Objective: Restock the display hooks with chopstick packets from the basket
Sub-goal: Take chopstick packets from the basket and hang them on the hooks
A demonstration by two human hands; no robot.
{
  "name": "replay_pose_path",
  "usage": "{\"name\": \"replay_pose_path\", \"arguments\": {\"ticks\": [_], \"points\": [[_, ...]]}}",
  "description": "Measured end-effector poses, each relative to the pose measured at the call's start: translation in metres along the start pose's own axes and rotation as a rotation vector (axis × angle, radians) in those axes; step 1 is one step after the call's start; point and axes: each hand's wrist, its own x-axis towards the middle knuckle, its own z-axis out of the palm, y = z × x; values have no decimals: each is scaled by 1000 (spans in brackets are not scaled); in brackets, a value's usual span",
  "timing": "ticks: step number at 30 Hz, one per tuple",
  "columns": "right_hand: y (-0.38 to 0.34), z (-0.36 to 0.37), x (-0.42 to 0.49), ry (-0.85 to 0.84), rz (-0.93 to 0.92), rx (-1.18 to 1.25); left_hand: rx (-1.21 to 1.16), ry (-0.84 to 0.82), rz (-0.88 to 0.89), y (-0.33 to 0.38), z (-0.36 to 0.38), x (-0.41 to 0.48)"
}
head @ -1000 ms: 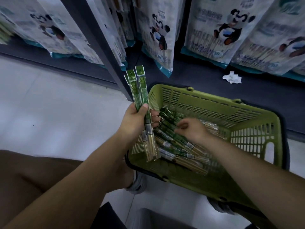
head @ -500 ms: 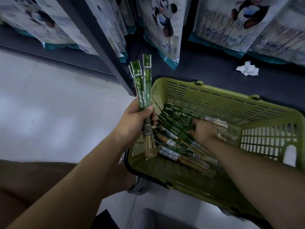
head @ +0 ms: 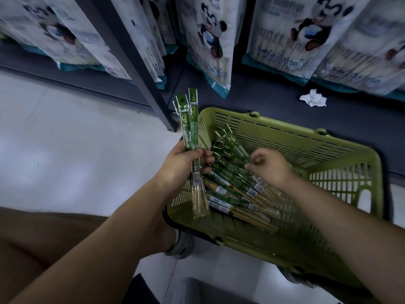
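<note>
Pinching one chopstick packet (head: 235, 148) off the pile (head: 237, 194) in the green basket (head: 285, 131) on the floor (head: 65, 150) with the right hand (head: 271, 170), then best laying it header-up, ends squared, against the upright bundle (head: 190, 130) gripped in the curled left hand (head: 179, 166).

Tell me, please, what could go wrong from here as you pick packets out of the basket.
1. The left hand grips its bundle only around the middle, and the tops fan apart. One could slip out and drop to the floor.
2. The right hand pinches a packet tilted up from the pile in the basket. Lifting it may snag overlapping neighbours and scatter them.
</note>
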Motion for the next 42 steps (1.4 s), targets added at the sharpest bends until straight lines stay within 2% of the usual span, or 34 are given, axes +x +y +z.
{"name": "replay_pose_path", "arguments": {"ticks": [3, 8, 11, 15, 19, 22, 25, 29, 35, 42], "points": [[-40, -14, -20, -29, -89, 265, -26, -13, -37, -4, 7, -5], [-92, -15, -46, -68, -153, 381, -132, -140, -2, -1, 20, -16], [-100, -7, -57, 18, -235, 375, -171, -202, 12, 2, 24, -22], [-102, 1, -63, 160, -409, 122, -148, -145, 32, 3, 23, -24], [-103, -2, -60, 106, -414, 214, -68, -87, 82, 6, 14, -20], [-90, -7, -48, 42, -319, 280, 129, -68, 126, 14, 1, -16], [-51, -4, -29, 26, -153, 53, 168, -23, 147, 19, -13, -11], [1, 13, -12, -155, 42, -202, 72, -20, 158, 16, -20, -10], [21, 44, 6, -206, 58, -465, -77, -31, 126, 7, -22, -6], [31, 67, 13, -131, 11, -585, -62, -50, 111, 6, -18, -3]]}}
